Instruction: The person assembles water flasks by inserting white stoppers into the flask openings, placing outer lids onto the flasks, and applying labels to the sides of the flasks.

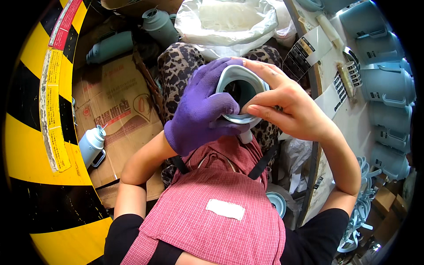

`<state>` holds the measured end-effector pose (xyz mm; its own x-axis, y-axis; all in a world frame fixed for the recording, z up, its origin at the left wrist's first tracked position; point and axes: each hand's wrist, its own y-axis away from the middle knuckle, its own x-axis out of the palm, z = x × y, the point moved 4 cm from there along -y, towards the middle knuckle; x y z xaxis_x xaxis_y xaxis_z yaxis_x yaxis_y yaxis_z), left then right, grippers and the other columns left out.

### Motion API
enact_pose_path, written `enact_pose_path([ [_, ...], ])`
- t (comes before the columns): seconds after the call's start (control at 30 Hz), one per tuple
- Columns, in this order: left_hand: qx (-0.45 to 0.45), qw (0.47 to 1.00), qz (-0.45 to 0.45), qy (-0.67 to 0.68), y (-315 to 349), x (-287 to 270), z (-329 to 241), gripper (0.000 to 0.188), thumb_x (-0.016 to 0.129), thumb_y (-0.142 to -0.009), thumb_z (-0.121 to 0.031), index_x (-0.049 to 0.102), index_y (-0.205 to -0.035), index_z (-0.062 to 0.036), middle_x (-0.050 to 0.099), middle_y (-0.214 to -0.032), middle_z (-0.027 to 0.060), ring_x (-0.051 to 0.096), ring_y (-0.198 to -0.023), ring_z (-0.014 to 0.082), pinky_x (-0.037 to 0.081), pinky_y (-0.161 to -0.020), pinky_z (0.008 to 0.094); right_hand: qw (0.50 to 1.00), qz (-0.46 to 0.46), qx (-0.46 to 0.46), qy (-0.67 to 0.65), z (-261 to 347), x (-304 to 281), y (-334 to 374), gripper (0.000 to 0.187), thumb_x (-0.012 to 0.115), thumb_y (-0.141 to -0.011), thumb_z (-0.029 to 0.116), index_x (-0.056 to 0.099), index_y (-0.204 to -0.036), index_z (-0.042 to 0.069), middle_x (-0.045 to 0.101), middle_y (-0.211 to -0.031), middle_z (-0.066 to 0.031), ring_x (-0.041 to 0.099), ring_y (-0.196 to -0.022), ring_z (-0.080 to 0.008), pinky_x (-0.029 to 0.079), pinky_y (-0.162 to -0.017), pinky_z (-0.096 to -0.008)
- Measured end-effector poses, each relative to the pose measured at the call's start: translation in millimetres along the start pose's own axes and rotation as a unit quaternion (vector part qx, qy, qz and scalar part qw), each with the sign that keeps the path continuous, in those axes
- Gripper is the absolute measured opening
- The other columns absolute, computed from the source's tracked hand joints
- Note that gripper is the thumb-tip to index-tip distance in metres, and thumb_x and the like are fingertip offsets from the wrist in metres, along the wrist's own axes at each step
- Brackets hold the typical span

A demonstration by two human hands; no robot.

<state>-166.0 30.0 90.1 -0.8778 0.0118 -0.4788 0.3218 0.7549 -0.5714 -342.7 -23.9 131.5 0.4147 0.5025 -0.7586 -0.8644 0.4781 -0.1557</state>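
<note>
A pale blue-grey thermos flask casing (236, 72) is held over my lap, its wide mouth facing up and its inside dark. My left hand (198, 104), in a purple knitted glove, wraps round its left side, with the thumb over the near rim. My bare right hand (293, 99) grips the right side. Its fingers lie along the far outer edge, while the thumb and a finger close on the inner rim near the gloved thumb. Below the mouth, a light handle-like part (245, 137) sticks out towards me. Most of the body is hidden under my hands.
Several flasks, including a light blue one (90, 143), lie or stand by flattened cardboard (117, 110) on the left. A white sack (225, 42) stands ahead. Along the right, a bench (342, 126) carries stacked blue casings (386, 84). A striped yellow-black surface (26, 152) borders the left.
</note>
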Motion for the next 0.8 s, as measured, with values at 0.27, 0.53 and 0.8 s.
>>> enact_pose_path([
  [0.27, -0.123, 0.983, -0.011, 0.135, -26, -136, 45, 0.029, 0.076, -0.080, -0.024, 0.065, -0.098, -0.0042, 0.068, -0.106, 0.0147, 0.068, -0.095, 0.0277, 0.052, -0.097, 0.0441, 0.954, -0.244, 0.137, -0.104, -93, -120, 45, 0.030, 0.061, -0.101, 0.020, 0.073, -0.110, -0.006, 0.067, -0.131, -0.0160, 0.063, -0.120, -0.0218, 0.047, -0.102, -0.0306],
  [0.53, -0.276, 0.872, 0.362, -0.180, -81, -5, 186, 0.047, 0.054, -0.097, -0.035, 0.057, -0.137, -0.0101, 0.059, -0.136, 0.0191, 0.057, -0.126, 0.0364, 0.044, -0.105, 0.0466, 0.872, -0.185, 0.415, 0.183, -370, -216, 104, 0.056, 0.067, -0.095, 0.039, 0.059, -0.138, 0.004, 0.058, -0.141, -0.0208, 0.056, -0.128, -0.0319, 0.041, -0.109, -0.0364],
  [0.8, -0.251, 0.878, 0.397, -0.092, -180, 67, 198, 0.054, 0.064, -0.096, -0.045, 0.058, -0.140, -0.0144, 0.062, -0.136, 0.0184, 0.057, -0.126, 0.0375, 0.047, -0.104, 0.0426, 0.822, 0.009, 0.521, 0.231, -440, -241, 69, 0.071, 0.086, -0.067, 0.033, 0.063, -0.125, -0.001, 0.067, -0.122, -0.0238, 0.062, -0.115, -0.0378, 0.049, -0.100, -0.0406],
])
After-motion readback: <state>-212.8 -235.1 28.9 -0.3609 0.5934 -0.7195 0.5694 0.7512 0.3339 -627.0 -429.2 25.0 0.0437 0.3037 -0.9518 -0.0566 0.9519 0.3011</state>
